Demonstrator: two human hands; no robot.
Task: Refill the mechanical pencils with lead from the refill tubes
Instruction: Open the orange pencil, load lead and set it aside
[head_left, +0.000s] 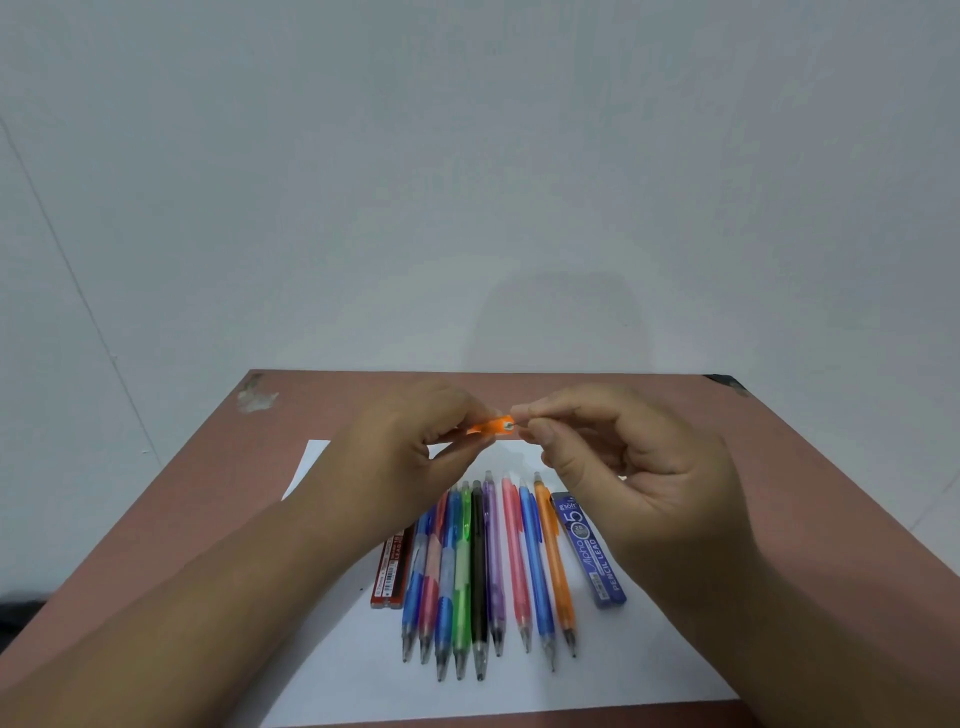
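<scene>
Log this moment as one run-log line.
left hand: holds orange pencil, open end up | right hand: pinches at that end, lead not discernible | blue lead tube: lying on paper | step: refilling orange pencil

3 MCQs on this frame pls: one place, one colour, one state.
1. Where does the blue lead refill case lie?
A. right of the pencil row
B. left of the row
C. off the paper

2. What colour is the pencil held in the left hand?
A. green
B. orange
C. purple

3. What is the right hand doing?
A. lying flat on the table
B. gripping the blue case
C. pinching something small at the held pencil's end

Answers: 1 A, it lies beside the orange pencil in the row. 2 B, orange shows between the fingers. 3 C, thumb and forefinger meet at the pencil's open end.
</scene>
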